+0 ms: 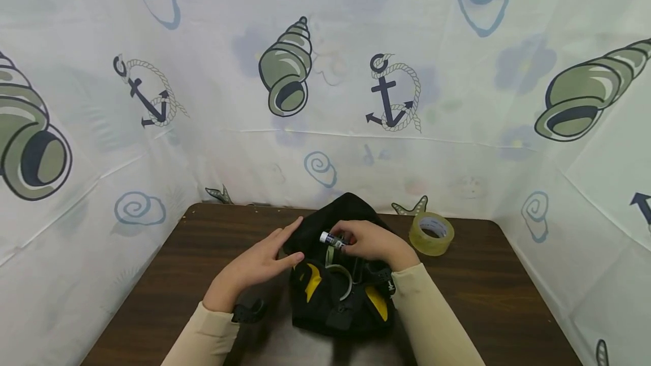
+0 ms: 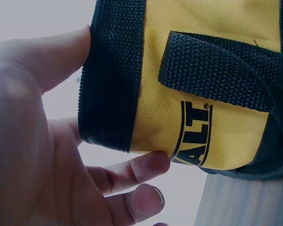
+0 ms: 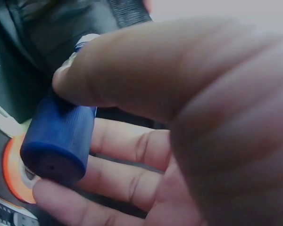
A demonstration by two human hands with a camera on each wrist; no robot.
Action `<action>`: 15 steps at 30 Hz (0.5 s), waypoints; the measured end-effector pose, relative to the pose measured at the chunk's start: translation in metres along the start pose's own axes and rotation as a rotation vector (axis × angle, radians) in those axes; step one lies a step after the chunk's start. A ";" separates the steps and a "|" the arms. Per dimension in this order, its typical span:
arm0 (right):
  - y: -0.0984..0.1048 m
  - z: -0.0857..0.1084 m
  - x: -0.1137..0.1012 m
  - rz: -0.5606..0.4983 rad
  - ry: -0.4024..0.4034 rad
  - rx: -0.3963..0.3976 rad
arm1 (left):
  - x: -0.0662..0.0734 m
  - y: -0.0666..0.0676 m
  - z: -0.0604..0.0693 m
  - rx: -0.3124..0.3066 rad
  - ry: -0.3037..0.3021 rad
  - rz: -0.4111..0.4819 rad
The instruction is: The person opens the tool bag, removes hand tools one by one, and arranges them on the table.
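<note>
A black and yellow tool bag [image 1: 342,321] stands on the table with its top open and a black flap [image 1: 351,206] raised at the back. My right hand [image 1: 373,242] pinches a small tube [image 1: 331,239] above the opening. The tube has a ribbed blue body [image 3: 61,136] and a narrow white tip, partly hidden by my thumb. My left hand [image 1: 254,267] rests against the bag's left side with fingers extended. In the left wrist view its thumb touches the zipped edge [image 2: 108,84], and a fingertip meets the yellow side panel [image 2: 179,136].
Right of the bag, a roll of clear yellowish tape [image 1: 431,234] lies on the brown table [image 1: 478,292]. Inside the bag are a pale curved piece [image 1: 347,281] and an orange ring [image 3: 12,165]. A printed cloth [image 1: 341,89] surrounds the table's back and sides.
</note>
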State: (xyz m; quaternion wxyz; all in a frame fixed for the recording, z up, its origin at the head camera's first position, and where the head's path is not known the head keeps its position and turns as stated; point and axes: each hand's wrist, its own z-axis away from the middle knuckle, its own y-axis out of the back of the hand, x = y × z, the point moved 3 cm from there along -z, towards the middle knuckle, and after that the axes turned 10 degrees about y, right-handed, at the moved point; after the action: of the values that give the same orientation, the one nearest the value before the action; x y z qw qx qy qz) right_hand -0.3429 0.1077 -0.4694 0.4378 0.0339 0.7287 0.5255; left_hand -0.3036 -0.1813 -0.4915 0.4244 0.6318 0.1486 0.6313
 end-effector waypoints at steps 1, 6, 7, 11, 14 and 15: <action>0.002 0.002 -0.002 -0.001 0.006 0.007 | 0.000 0.000 0.000 0.000 -0.001 0.001; 0.011 0.013 -0.010 0.006 0.008 0.042 | 0.001 -0.001 0.001 -0.009 0.002 0.003; 0.013 0.015 -0.012 0.014 0.011 0.052 | 0.001 -0.001 0.001 -0.011 0.003 0.002; 0.020 0.025 -0.019 0.063 0.041 0.095 | 0.001 -0.001 0.001 -0.011 0.010 -0.005; 0.025 0.032 -0.025 0.084 0.079 0.133 | 0.001 -0.002 0.000 -0.008 0.012 -0.013; 0.026 0.034 -0.027 0.084 0.089 0.144 | 0.001 -0.002 0.001 -0.008 0.011 -0.016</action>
State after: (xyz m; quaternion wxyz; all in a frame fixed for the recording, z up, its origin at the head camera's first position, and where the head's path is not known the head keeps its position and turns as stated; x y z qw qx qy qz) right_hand -0.3146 0.1307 -0.4347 0.3791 0.0726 0.7812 0.4907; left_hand -0.3024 -0.1800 -0.4922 0.4310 0.6256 0.1534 0.6320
